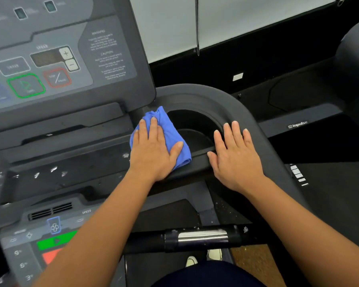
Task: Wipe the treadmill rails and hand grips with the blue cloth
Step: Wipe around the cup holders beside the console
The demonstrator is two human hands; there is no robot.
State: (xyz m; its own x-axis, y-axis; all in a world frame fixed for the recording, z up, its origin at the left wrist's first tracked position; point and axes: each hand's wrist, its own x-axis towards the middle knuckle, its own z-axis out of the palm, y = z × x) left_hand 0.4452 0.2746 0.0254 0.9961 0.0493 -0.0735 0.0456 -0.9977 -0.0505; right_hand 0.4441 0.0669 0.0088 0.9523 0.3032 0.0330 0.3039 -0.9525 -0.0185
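Blue cloth (170, 133) is pressed flat under the left hand (153, 150), fingers spread, on the treadmill's console ledge (195, 164) beside the cup holder (195, 129). Right hand (234, 156) rests open, empty, on the rail (247, 112). Cloth judged soft, light, best bunched under the palm.

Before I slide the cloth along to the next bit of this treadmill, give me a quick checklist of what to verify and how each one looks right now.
1. Blue cloth under the wiping hand: ok, the left hand lies flat on it.
2. Cloth on the treadmill surface: ok, it rests beside the cup-holder recess.
3. Right hand clear of the cloth: ok, it rests flat on the curved rail, apart from the cloth.
4. Metal hand grip already wiped: cannot tell, though white specks show on the bar near it.
5. Console buttons out of the cloth's way: ok, they sit off to the left.
6. Belt stopped: cannot tell.
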